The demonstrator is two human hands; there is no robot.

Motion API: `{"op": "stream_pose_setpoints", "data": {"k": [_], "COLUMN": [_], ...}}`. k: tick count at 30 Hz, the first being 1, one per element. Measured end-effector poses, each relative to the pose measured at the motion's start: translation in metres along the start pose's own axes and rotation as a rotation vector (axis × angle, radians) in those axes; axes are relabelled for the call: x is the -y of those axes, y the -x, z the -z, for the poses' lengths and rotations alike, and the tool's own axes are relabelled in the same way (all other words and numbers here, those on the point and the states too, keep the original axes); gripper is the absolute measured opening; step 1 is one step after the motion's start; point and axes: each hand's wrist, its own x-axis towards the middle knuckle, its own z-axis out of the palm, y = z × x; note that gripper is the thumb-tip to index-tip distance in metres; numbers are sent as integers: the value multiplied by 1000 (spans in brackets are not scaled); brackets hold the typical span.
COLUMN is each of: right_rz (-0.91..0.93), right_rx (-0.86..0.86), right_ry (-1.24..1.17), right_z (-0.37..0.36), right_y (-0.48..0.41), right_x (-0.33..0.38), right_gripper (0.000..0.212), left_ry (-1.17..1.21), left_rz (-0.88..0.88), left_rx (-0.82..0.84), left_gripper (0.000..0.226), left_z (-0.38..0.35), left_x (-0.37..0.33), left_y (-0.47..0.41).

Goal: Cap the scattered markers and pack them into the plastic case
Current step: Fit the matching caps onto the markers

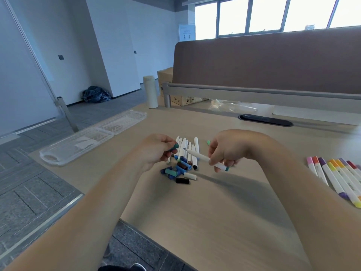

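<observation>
Teal cap (174,146) pinched in left hand (156,151), marker (201,157) gripped in right hand (224,151) — tip toward cap for joining (case (78,145) waiting, mid-left).

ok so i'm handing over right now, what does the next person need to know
Left hand pinches a teal cap; right hand holds an uncapped marker, tip toward the cap, not yet joined.
More uncapped markers and loose caps lie between the hands.
Capped markers lie at the right edge.
The plastic case lies open to the left, no markers visible in it.
Left: cap the rest, pack all.
</observation>
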Motion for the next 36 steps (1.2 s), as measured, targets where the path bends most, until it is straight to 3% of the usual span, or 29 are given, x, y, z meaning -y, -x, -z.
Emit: {"op": "stream_pose_setpoints", "data": {"k": [26, 36], "right_rz": [29, 13], "right_rx": [-7, -18], "right_ry": [68, 72], "right_z": [-3, -2], "right_y": [-3, -1], "right_x": [3, 2], "right_gripper": [13, 14], "left_ry": [-174, -137], "left_rz": [-104, -102], "left_rx": [6, 10], "left_gripper": [14, 20], "left_z": [2, 1], "left_x": [-5, -3], "left_y": [5, 4]}}
